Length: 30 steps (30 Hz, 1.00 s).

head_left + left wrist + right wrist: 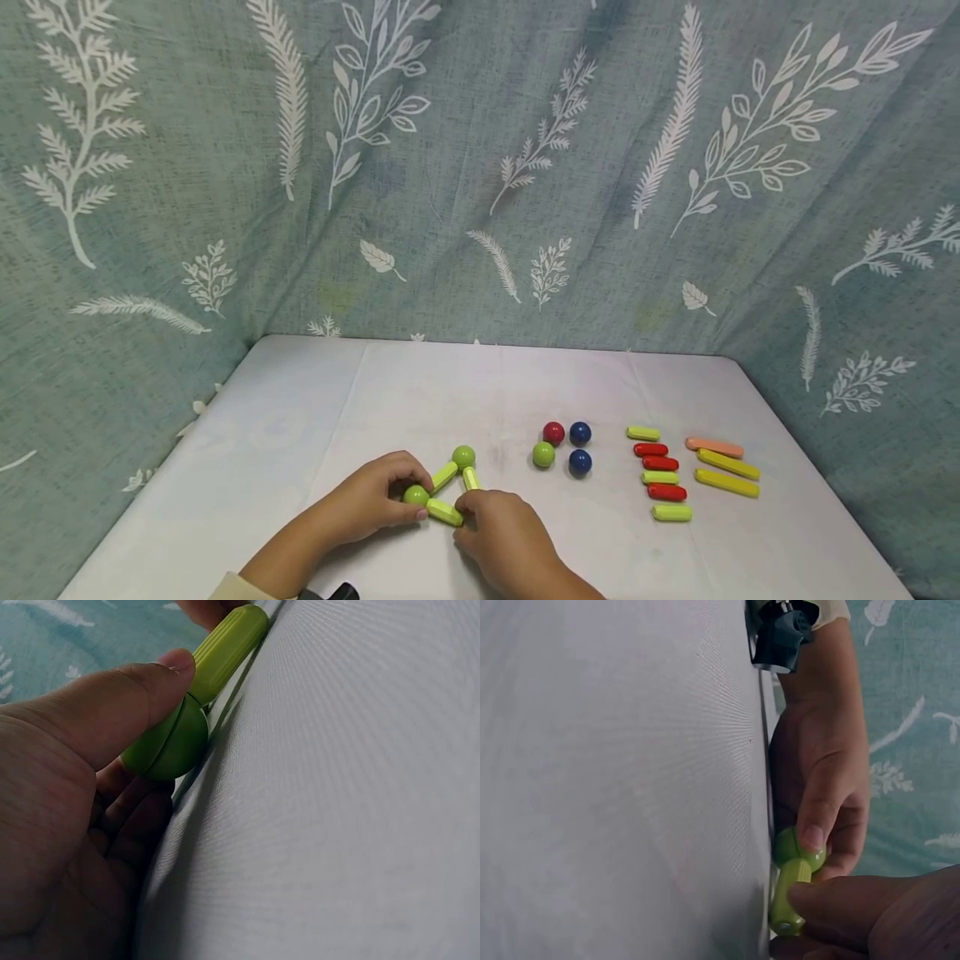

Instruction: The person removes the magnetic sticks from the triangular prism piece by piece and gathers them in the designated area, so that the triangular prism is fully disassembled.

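Note:
My left hand point(378, 496) holds a green ball point(416, 496) between thumb and fingers at the left corner of a small figure of balls and rods. The left wrist view shows the thumb on this ball point(169, 746), against the end of a ridged yellow-green rod point(229, 652). My right hand point(506, 533) pinches that same front rod point(445, 512) near its right end; in the right wrist view its tip point(785, 928) is bare. A second rod point(444, 477) links the held ball to another green ball point(463, 457). From there a third rod point(470, 478) runs down behind my right fingers.
Right of the figure lie a red ball point(553, 432), a green ball point(543, 454) and two blue balls point(580, 462). Farther right, short red rods point(667, 492) and yellow-green rods point(672, 513) form a column beside longer yellow rods point(727, 482) and an orange rod point(715, 447). Patterned cloth point(480, 167) surrounds the white table point(420, 383).

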Motion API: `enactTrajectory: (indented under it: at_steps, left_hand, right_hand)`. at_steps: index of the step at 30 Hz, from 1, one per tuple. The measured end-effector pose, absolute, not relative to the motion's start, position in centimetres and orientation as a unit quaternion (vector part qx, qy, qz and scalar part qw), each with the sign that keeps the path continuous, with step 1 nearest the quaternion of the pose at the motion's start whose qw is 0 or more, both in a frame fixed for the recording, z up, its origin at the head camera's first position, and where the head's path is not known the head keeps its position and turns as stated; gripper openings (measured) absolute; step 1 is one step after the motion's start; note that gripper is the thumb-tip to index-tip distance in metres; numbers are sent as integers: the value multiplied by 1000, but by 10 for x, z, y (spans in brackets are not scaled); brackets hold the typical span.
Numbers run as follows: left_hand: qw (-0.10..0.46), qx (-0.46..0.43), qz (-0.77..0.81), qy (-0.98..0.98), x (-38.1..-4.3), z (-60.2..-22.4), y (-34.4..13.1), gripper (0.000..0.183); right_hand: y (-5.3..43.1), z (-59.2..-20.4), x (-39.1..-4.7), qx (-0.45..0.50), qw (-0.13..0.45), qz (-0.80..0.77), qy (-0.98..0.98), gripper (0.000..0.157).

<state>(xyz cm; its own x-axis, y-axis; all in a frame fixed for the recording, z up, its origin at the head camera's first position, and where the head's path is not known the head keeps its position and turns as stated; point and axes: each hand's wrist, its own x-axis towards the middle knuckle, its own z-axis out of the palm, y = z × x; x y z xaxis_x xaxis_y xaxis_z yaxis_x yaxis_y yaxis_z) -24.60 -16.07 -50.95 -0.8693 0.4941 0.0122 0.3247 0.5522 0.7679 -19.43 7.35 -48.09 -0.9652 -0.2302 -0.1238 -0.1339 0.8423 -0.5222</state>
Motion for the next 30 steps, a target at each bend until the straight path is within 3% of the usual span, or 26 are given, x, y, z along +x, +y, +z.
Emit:
enactTrajectory:
  at_steps: [10,30]
  left_hand:
    - [108,233,416,873,-246,-511,-162,27]
    - [105,237,414,873,-247,-512,-161,30]
  right_hand:
    - [82,-490,-199,-141,68,-309,938,18]
    - [77,-489,-201,-104,80,-311,941,14]
